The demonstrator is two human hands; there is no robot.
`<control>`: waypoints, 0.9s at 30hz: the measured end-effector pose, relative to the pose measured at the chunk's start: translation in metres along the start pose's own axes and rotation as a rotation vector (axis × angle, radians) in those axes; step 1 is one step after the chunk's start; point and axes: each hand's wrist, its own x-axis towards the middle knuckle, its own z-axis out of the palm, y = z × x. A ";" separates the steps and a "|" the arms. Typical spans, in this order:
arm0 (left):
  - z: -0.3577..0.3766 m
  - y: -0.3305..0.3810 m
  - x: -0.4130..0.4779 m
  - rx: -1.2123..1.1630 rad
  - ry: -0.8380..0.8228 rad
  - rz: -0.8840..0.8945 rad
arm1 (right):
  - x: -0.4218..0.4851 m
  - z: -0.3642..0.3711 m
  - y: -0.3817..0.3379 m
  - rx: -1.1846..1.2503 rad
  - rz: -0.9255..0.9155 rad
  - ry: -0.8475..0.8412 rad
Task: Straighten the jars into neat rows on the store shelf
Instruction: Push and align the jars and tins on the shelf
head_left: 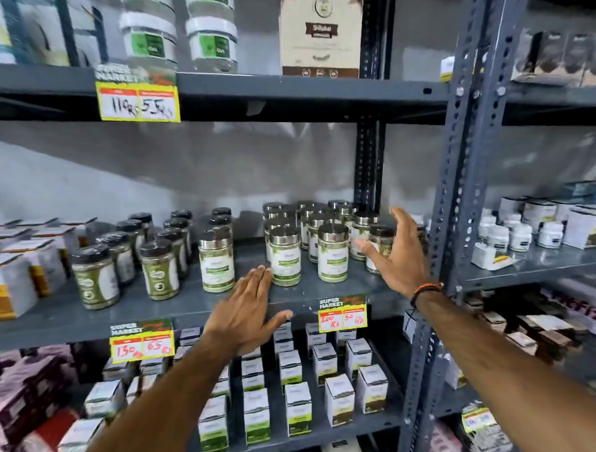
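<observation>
Several silver-lidded jars with green and white labels (332, 253) stand in rows on the middle grey shelf (177, 309). Left of them stands a lone jar of the same kind (217, 260), then rows of black-lidded jars (95, 277). My left hand (247, 308) is flat and open at the shelf's front edge, fingertips just short of a front jar (285, 257). My right hand (398, 252) is open, palm facing left, beside the rightmost jars and partly covering a dark-lidded jar (379, 244). Neither hand holds anything.
A grey perforated upright (458, 171) rises just right of my right hand. White boxes (8, 269) fill the shelf's left end. Yellow price tags (342, 314) hang on the shelf edge. Small boxes (297, 407) fill the shelf below; tubs (148, 37) and a box stand above.
</observation>
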 end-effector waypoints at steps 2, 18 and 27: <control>0.005 -0.001 0.002 0.008 -0.034 -0.027 | 0.000 0.007 0.007 0.099 0.096 0.049; 0.018 -0.003 0.009 0.108 0.042 -0.081 | 0.015 0.036 0.054 0.109 0.407 0.006; 0.011 -0.003 0.006 0.071 -0.021 -0.083 | -0.003 0.025 0.030 0.158 0.345 0.122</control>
